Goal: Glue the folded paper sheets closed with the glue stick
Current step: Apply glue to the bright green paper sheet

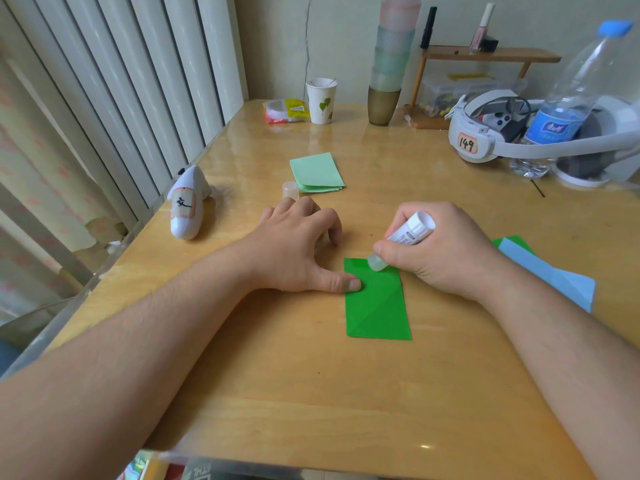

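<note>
On the near middle of the desk (346, 393) lies the dark green folded sheet (377, 306), flat, its long sides running near to far. The glue stick (403, 237) meets it at the far edge: the clear glue tip touches the paper just inside that edge, and the white barrel slants up and away to the right. The right hand (443, 251) makes the grip here, its fingers and thumb curled round the barrel. The left hand (298, 251) holds nothing; its thumb presses flat on the sheet's left edge, while the other fingers rest loosely curled on the wood beyond the far left corner.

Farther off, the glue cap (290, 189) stands beside a stack of pale green folded sheets (317, 173). To the right, partly behind the right wrist, lie a light blue sheet (550, 275) and a green one beneath it.

The likely trouble is the sheet slipping or buckling. Only one thumb pins it, at one edge, so a hard drag of the sticky tip toward the unpinned right side could skew or crease the thin paper. A stroke running past the far edge would smear glue onto the desk, and the sheet might then stick there.
</note>
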A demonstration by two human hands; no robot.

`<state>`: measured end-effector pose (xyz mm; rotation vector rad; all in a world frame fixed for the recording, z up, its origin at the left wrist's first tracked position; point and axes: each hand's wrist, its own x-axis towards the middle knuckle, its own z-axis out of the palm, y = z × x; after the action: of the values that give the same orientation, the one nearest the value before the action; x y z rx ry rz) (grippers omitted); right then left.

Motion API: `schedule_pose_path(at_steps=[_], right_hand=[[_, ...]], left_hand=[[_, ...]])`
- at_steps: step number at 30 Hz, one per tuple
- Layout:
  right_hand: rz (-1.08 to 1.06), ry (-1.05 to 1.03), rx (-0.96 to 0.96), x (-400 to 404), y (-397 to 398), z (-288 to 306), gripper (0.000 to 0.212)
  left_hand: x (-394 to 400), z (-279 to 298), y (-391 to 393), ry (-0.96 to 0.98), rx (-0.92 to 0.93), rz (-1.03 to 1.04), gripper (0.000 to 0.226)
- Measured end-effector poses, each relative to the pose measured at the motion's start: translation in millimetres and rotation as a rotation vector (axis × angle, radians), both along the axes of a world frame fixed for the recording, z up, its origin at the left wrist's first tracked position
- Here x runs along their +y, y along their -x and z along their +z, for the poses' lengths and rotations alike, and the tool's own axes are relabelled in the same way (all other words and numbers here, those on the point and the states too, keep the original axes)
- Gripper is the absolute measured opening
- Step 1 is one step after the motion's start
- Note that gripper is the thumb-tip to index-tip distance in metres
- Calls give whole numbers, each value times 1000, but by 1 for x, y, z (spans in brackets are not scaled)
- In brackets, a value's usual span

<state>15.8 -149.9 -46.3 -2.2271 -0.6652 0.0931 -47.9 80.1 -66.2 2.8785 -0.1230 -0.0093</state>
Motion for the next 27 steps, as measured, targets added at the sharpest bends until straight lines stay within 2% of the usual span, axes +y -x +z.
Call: schedule_pose_path(at_steps=[14,21,24,27], right_hand=[[-27,49,-29,-8,-3,3,22],[-64,-262,18,-5,-11,1,22],[22,-277,10,6,-4,-4,23],[90,-200,7,15,3,-9,25]], left_hand=[[0,-2,0,7,-3,2,76],[0,0,-1,8,5,6,77],[0,0,-1,2,13,5,77],[0,-1,-1,-5,8,9,80]])
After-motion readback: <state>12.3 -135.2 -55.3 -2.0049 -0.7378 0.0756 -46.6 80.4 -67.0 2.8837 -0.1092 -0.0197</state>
